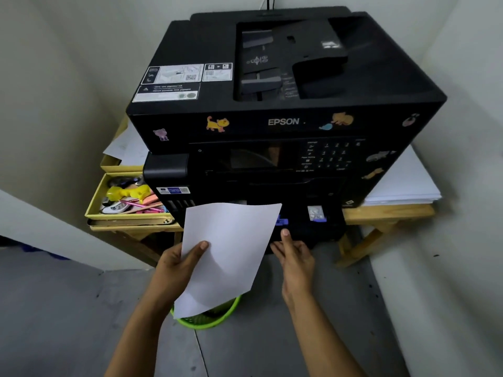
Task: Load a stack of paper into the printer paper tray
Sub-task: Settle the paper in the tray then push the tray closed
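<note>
**Paper held at the front of an Epson printer**

Black matte-plastic printer [285,104], boxy, wide-topped, "EPSON" in white across the front band. Cartoon stickers on that band and down the right side: pink cat, yellow cat, orange animal with a blue shape, a grey fish-like one. White instruction labels on the top left corner, print too small to read. Recessed document feeder on top with grey sliding guides. Glossy control panel below the logo, keypad digits faint. Small blue-and-white label on the ink tank block at front left, unreadable.

Paper tray [307,227] drawn out at the bottom front, dark plastic, blue tab showing at its left inner edge.

Left hand [178,268] grasping a thin stack of plain white paper [228,254], thumb on top near the left edge, fingers beneath. Sheets smooth, slightly bowed, tilted, held in the air just in front of the tray, not yet in it.

Right hand [295,257] released, fingers extended, fingertips at the tray's front edge; actual contact cannot be told.

Pale wooden table [386,214] beneath. Ream of white sheets [402,186] lying flat to the right of the printer. Yellow cardboard box [95,205] to the left holding pens and small clutter. Green mesh basket [209,317] on the grey floor, partly hidden by the paper.
</note>
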